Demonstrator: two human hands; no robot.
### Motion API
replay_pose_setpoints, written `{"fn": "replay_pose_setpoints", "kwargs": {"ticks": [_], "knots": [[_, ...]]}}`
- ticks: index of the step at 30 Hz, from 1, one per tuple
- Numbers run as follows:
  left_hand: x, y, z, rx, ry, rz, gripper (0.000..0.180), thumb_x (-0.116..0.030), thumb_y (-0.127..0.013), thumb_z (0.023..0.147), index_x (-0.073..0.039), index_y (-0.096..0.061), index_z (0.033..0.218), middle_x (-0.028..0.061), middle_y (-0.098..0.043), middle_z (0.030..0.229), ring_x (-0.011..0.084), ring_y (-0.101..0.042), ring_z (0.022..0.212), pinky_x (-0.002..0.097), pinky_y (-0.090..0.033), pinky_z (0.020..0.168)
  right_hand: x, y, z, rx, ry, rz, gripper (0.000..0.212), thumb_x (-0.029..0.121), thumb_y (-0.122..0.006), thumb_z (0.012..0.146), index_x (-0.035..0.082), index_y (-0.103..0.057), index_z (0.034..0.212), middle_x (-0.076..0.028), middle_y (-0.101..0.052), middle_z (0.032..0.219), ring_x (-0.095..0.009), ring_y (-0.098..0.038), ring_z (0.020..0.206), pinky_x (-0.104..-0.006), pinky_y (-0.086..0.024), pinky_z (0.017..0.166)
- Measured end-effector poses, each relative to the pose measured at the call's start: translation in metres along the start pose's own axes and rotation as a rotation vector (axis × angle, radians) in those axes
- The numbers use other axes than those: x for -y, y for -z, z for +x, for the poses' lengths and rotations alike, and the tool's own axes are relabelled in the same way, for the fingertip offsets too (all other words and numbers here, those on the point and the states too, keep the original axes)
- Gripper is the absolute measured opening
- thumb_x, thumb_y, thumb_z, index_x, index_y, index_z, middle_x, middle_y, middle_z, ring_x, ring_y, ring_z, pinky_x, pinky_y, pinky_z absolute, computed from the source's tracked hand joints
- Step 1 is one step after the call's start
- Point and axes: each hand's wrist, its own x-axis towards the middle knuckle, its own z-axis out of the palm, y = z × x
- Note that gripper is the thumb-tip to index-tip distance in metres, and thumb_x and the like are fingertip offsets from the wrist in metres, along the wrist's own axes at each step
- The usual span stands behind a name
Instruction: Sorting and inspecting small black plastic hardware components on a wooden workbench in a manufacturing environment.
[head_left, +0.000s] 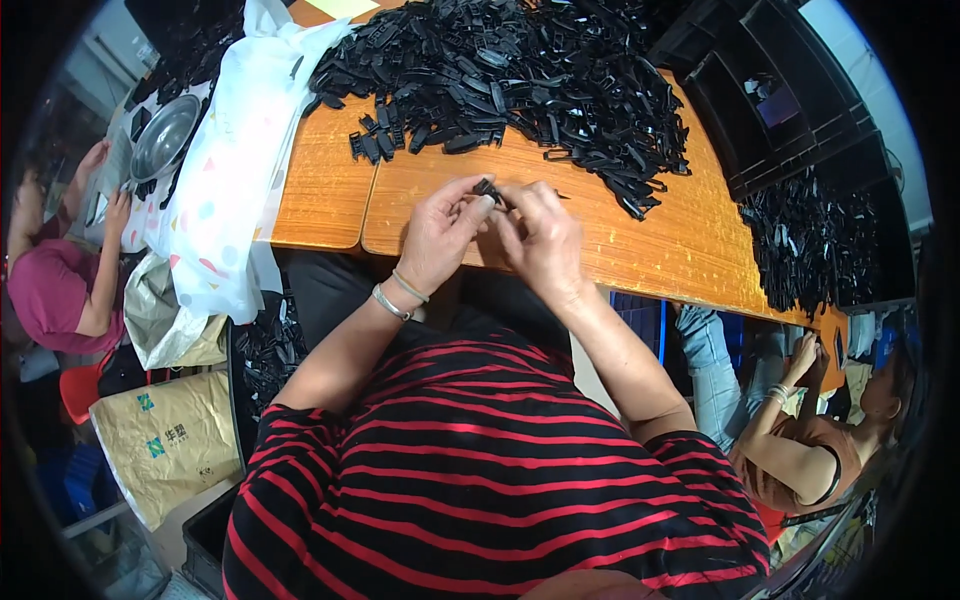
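Clip (486, 190) sits over the near side of the bench (650, 250), pinched by left hand (443, 228) and right hand (548, 238), probably to steady it up close. The pile (500, 80) lies beyond, seemingly for easy reach.

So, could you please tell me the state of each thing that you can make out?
Small black part: held
Left fingers: closed on it
Right fingers: bent beside it, grip unclear
Black parts: heaped loosely on the table
Spotted plastic sheet: draped over the table edge
Metal bowl: uncovered
Brown sack: creased
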Motion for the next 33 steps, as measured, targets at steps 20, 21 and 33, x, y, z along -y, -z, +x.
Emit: {"fn": "replay_pose_setpoints", "kwargs": {"ticks": [20, 21, 33], "knots": [[-0.054, 0.091, -0.060, -0.014, 0.179, 0.367, 0.037, -0.030, -0.042, 0.102, -0.003, -0.059, 0.082, 0.0009, -0.054, 0.067, 0.0102, -0.050, 0.063, 0.0254, -0.040, 0.060, 0.022, -0.031, -0.008, 0.346, -0.070, 0.412, 0.038, 0.022, -0.079, 0.077, 0.004, -0.060, 0.104, -0.011, -0.065, 0.081, -0.019, -0.063, 0.065, -0.0311, -0.050, 0.058], [-0.075, 0.110, -0.067, 0.045, 0.234, 0.643, 0.036, -0.029, -0.046, 0.101, -0.002, -0.060, 0.083, 0.0034, -0.055, 0.065, 0.0117, -0.052, 0.064, 0.0274, -0.041, 0.062, 0.009, -0.027, -0.006, 0.299, 0.069, 0.352, 0.034, 0.022, -0.079, 0.077, 0.004, -0.064, 0.102, -0.012, -0.066, 0.084, -0.021, -0.065, 0.067, -0.0319, -0.051, 0.060], [-0.043, 0.062, 0.012, -0.105, -0.470, 1.191, 0.022, -0.010, -0.068, 0.080, -0.004, -0.064, 0.101, 0.0132, -0.061, 0.091, 0.0297, -0.063, 0.086, 0.0379, -0.051, 0.072, -0.099, 0.031, 0.052, 0.314, -0.065, -0.606, 0.022, 0.011, -0.069, 0.078, 0.006, -0.067, 0.100, -0.015, -0.058, 0.100, -0.036, -0.065, 0.082, -0.0423, -0.054, 0.072]]}}
